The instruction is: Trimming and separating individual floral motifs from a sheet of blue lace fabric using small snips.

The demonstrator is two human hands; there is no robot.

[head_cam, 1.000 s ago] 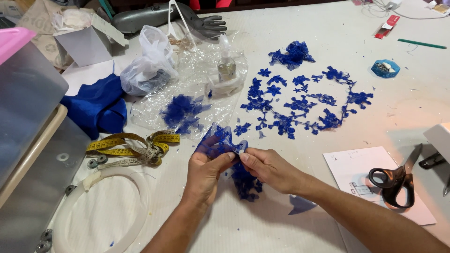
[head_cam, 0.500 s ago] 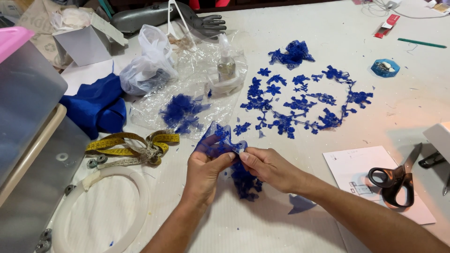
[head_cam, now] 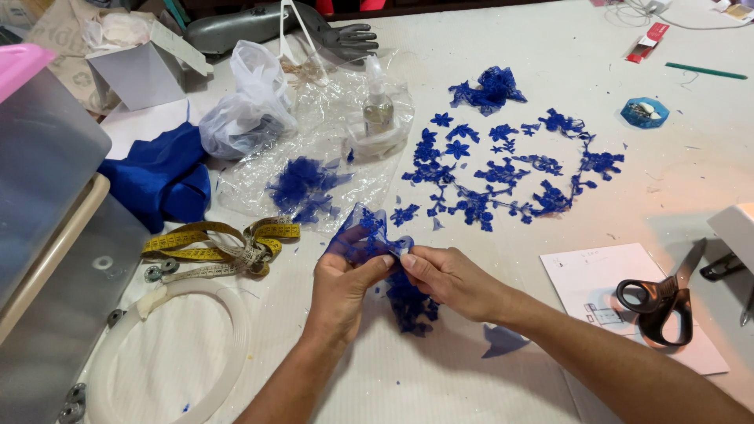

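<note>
Now | left hand (head_cam: 342, 279) fingers pinch blue lace piece (head_cam: 385, 263) at its top | right hand (head_cam: 448, 279) fingers grip its middle | lace hangs over tabletop (head_cam: 471, 385) near front edge

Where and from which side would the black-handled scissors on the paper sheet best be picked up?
Probably by the black handle loops of the black-handled scissors, coming from above on the near-left side. They lie flat on the white paper sheet, loops toward the person, blades pointing up-right toward the white box, which crowds that end.
</note>
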